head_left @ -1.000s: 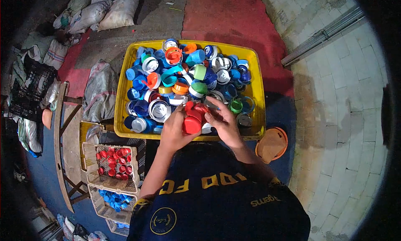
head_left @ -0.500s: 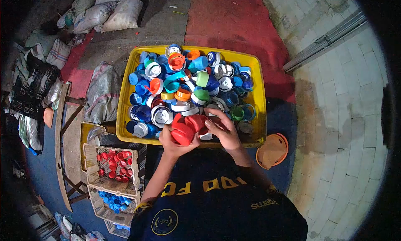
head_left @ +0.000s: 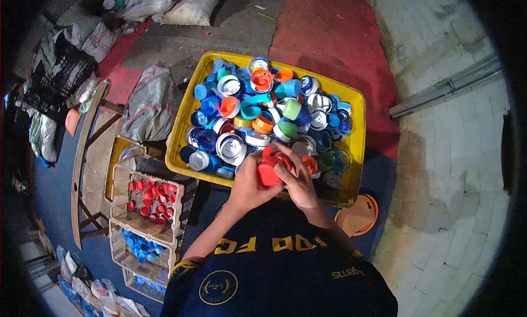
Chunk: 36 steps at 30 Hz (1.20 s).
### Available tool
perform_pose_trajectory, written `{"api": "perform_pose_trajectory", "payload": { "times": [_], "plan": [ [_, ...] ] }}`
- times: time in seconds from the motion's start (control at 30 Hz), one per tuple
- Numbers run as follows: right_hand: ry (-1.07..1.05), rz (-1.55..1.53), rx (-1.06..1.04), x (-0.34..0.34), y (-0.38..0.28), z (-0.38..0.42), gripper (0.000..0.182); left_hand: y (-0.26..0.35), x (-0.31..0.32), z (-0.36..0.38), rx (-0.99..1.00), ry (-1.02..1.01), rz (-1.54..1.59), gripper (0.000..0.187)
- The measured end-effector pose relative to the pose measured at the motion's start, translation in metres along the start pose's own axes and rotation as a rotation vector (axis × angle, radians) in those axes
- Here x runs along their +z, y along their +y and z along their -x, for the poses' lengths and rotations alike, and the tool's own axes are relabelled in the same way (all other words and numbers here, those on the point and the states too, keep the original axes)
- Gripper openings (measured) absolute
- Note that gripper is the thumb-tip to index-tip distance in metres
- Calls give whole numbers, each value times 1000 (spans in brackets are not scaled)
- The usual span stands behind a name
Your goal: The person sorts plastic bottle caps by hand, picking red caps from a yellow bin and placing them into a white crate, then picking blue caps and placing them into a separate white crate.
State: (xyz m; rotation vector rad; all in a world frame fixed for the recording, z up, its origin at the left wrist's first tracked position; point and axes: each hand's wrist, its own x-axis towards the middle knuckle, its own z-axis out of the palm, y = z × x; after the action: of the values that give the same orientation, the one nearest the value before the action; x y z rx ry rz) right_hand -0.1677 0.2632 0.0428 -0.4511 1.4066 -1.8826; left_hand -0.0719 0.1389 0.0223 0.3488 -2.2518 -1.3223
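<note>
Floor (head_left: 439, 152): pale brick at right, a red strip (head_left: 335, 37) beyond, dark at the frame edges where detail is lost. Sacks (head_left: 181, 1) lie at the top, cut off by the frame

Yellow tub (head_left: 357, 147): sits in front of the person, filled with loose plastic caps (head_left: 241, 105) in blue, white, orange and green. Its near rim is partly hidden by the hands

Grey bag (head_left: 151, 103): crumpled just left of the tub

Crates (head_left: 144, 199): stacked at lower left; the top one holds red caps, the one below blue caps (head_left: 140, 247). Lower crates are cut off and hard to make out

Orange lid (head_left: 357, 215): on the floor beside the tub's near right corner, partly hidden by the right forearm

Left hand (head_left: 247, 182): closed around a red cap (head_left: 269, 171) from the left side, over the tub's near edge

Right hand (head_left: 299, 180): fingers curled over the same red cap from the right, gripping it. The two hands touch; the cap's underside and exact shape are hidden between them

A second red piece (head_left: 274, 155) shows just above the fingers; whether it is joined to the held cap cannot be told
</note>
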Motion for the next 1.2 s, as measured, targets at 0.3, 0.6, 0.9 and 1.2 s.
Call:
{"api": "perform_pose_trajectory", "payload": {
  "times": [0.3,0.6,0.9,1.2],
  "plan": [
    [124,75,19,11,21,-9,42,-9,3,20,-125,104,771,78],
    [-65,822,-379,47,17,-14,56,-1,-18,22,-643,209,1631,56],
    [-65,1131,-307,58,3,-12,82,-14,-32,42,-748,192,1778,49],
    [-98,1196,-136,68,-20,-14,83,-24,-42,46,-744,102,1889,46]
  ]
}}
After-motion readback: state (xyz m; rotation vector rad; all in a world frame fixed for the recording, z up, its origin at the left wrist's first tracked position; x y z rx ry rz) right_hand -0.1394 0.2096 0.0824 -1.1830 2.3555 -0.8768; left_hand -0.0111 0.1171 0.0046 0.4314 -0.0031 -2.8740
